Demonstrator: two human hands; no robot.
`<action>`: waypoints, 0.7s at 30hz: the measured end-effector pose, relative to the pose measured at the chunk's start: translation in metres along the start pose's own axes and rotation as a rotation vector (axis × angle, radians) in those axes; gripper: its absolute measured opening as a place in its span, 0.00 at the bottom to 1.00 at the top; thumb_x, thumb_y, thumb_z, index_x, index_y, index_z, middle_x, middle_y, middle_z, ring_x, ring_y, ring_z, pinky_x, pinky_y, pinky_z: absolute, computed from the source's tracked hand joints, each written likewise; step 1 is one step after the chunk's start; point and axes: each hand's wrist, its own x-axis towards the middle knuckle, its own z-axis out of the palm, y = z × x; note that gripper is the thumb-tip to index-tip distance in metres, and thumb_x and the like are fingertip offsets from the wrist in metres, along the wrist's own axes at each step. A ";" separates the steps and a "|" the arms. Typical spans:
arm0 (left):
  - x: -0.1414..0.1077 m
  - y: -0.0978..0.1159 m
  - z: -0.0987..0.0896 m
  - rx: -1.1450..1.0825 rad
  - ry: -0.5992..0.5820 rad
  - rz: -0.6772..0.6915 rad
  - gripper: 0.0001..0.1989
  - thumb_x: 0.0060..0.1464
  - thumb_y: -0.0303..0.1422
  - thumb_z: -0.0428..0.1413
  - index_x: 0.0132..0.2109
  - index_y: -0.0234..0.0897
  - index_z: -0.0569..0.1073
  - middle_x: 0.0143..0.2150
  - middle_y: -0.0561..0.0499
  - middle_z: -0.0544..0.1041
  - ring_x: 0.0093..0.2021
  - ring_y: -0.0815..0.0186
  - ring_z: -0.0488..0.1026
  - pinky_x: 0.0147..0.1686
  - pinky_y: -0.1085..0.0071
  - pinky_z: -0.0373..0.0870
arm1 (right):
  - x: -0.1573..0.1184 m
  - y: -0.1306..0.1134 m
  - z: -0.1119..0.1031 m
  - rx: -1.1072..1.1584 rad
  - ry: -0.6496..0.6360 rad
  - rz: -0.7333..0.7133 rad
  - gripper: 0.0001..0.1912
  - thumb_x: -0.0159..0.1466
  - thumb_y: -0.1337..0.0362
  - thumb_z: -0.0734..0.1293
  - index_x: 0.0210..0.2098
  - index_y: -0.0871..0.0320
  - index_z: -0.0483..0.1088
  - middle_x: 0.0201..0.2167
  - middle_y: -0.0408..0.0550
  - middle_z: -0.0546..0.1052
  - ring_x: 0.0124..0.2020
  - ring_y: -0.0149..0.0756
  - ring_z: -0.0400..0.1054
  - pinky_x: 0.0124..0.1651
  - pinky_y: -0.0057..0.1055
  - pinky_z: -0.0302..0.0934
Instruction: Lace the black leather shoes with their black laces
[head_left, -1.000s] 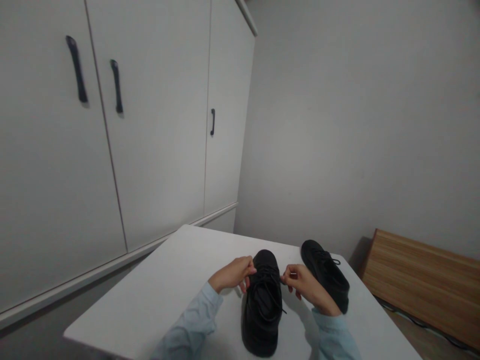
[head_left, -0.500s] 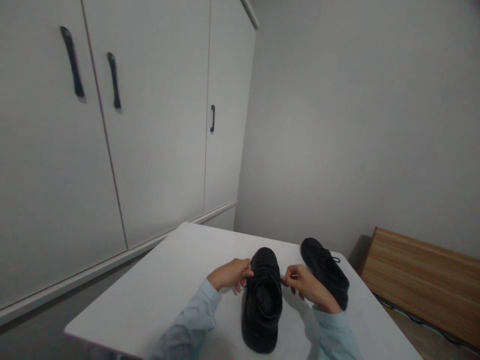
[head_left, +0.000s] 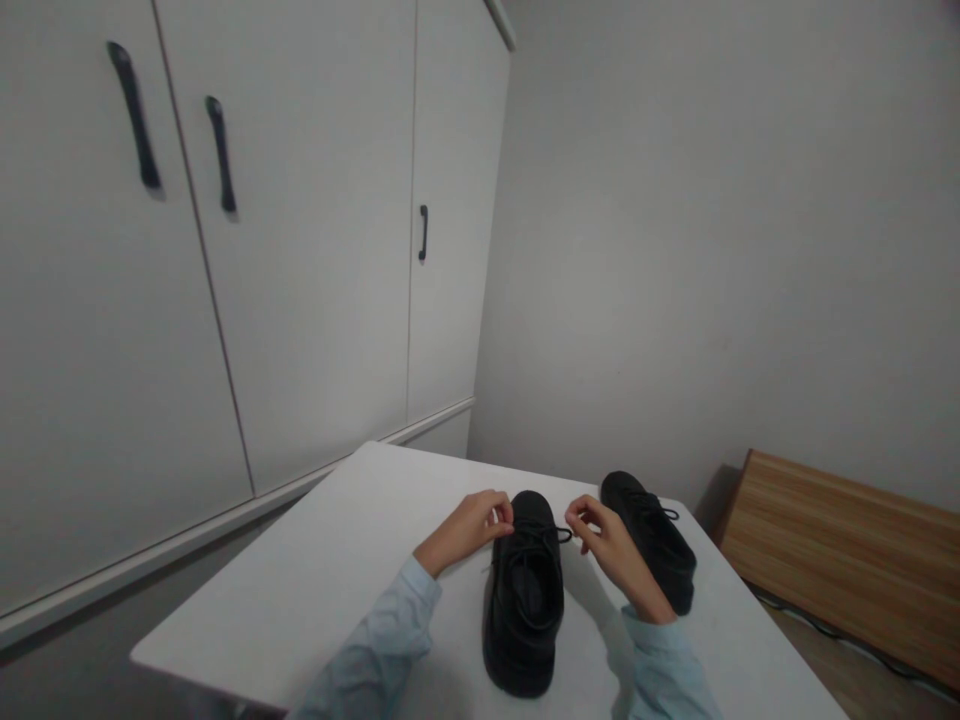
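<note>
A black lace-up shoe (head_left: 523,640) stands on the white table with its toe pointing away from me. Its black shoelace (head_left: 531,540) crosses the top, and a lace loop (head_left: 564,535) sticks out on the right side. My left hand (head_left: 478,522) is at the shoe's left edge near the toe, thumb and forefinger curled together by the laces; what they pinch is hidden. Just right of the loop, my right hand (head_left: 600,533) hovers with bent fingers, thumb and forefinger apart and nothing seen between them. Behind my right hand lies the second black shoe (head_left: 660,545), its lace tied.
The white table (head_left: 315,580) has a rounded corner at its left front. White cupboards (head_left: 322,250) with dark handles line the left, and a grey wall (head_left: 675,250) rises behind. A wood-grain board (head_left: 847,560) leans at the right, with a cable near the floor below it.
Both hands have moved up toward the toe of the near shoe. My right fingers have come away from the shoe's side, and the lace loop there now shows. The shoes stay in place.
</note>
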 end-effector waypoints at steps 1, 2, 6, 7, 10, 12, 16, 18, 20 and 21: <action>0.000 0.002 -0.001 0.006 0.033 0.030 0.07 0.53 0.35 0.56 0.34 0.35 0.72 0.34 0.52 0.72 0.33 0.69 0.67 0.34 0.75 0.62 | 0.000 -0.005 -0.001 -0.018 -0.008 -0.049 0.10 0.61 0.57 0.63 0.31 0.58 0.66 0.30 0.45 0.69 0.32 0.34 0.66 0.28 0.27 0.61; 0.000 0.003 -0.002 0.013 0.055 0.057 0.08 0.53 0.37 0.56 0.35 0.36 0.72 0.34 0.52 0.72 0.33 0.69 0.66 0.34 0.76 0.62 | -0.001 -0.010 -0.001 -0.039 -0.038 -0.095 0.09 0.60 0.58 0.64 0.31 0.58 0.68 0.31 0.46 0.71 0.33 0.34 0.66 0.33 0.29 0.61; -0.001 0.008 -0.003 0.055 0.028 0.124 0.14 0.49 0.44 0.59 0.34 0.36 0.74 0.31 0.53 0.70 0.33 0.68 0.66 0.33 0.76 0.60 | -0.006 -0.021 0.003 -0.106 -0.155 -0.220 0.05 0.58 0.63 0.67 0.34 0.56 0.71 0.33 0.46 0.71 0.36 0.37 0.65 0.37 0.31 0.59; -0.001 0.009 -0.003 0.067 0.015 0.130 0.15 0.47 0.45 0.60 0.34 0.36 0.74 0.31 0.53 0.70 0.33 0.68 0.66 0.33 0.76 0.60 | -0.007 -0.021 0.006 -0.127 -0.178 -0.237 0.06 0.57 0.65 0.68 0.36 0.56 0.72 0.34 0.46 0.71 0.38 0.37 0.64 0.37 0.31 0.58; -0.002 0.007 0.000 0.104 -0.025 0.120 0.16 0.44 0.45 0.62 0.33 0.37 0.75 0.31 0.54 0.70 0.33 0.68 0.67 0.33 0.76 0.59 | -0.008 -0.019 0.016 -0.198 -0.193 -0.274 0.14 0.53 0.68 0.71 0.40 0.55 0.70 0.38 0.47 0.70 0.43 0.40 0.62 0.42 0.33 0.57; -0.002 0.005 0.002 0.120 -0.051 0.102 0.15 0.44 0.44 0.63 0.32 0.36 0.75 0.30 0.54 0.71 0.32 0.69 0.66 0.32 0.76 0.59 | -0.009 -0.019 0.024 -0.247 -0.183 -0.285 0.18 0.50 0.70 0.72 0.40 0.55 0.69 0.39 0.46 0.69 0.44 0.42 0.61 0.46 0.35 0.56; -0.001 0.002 0.005 0.082 -0.088 0.063 0.11 0.46 0.39 0.62 0.31 0.36 0.76 0.29 0.54 0.72 0.29 0.71 0.65 0.30 0.77 0.57 | -0.010 -0.022 0.037 -0.349 -0.163 -0.291 0.16 0.48 0.71 0.73 0.36 0.54 0.69 0.38 0.45 0.69 0.42 0.41 0.60 0.44 0.35 0.55; -0.001 0.001 0.005 0.024 -0.105 0.036 0.09 0.48 0.37 0.61 0.32 0.35 0.76 0.29 0.54 0.73 0.29 0.71 0.65 0.29 0.77 0.57 | -0.010 -0.024 0.040 -0.380 -0.152 -0.304 0.13 0.51 0.71 0.72 0.34 0.54 0.69 0.37 0.44 0.69 0.41 0.41 0.60 0.43 0.35 0.54; -0.002 0.001 0.006 -0.044 -0.115 0.004 0.08 0.49 0.36 0.60 0.32 0.34 0.76 0.27 0.54 0.73 0.28 0.71 0.65 0.29 0.77 0.58 | -0.010 -0.026 0.039 -0.370 -0.150 -0.317 0.08 0.54 0.70 0.70 0.32 0.54 0.69 0.34 0.44 0.70 0.40 0.40 0.60 0.43 0.35 0.54; -0.002 0.001 0.006 -0.082 -0.120 -0.009 0.08 0.49 0.35 0.59 0.32 0.33 0.76 0.27 0.54 0.73 0.28 0.71 0.65 0.29 0.77 0.59 | -0.011 -0.026 0.038 -0.350 -0.148 -0.322 0.05 0.56 0.68 0.69 0.31 0.55 0.69 0.33 0.44 0.70 0.40 0.40 0.60 0.43 0.35 0.54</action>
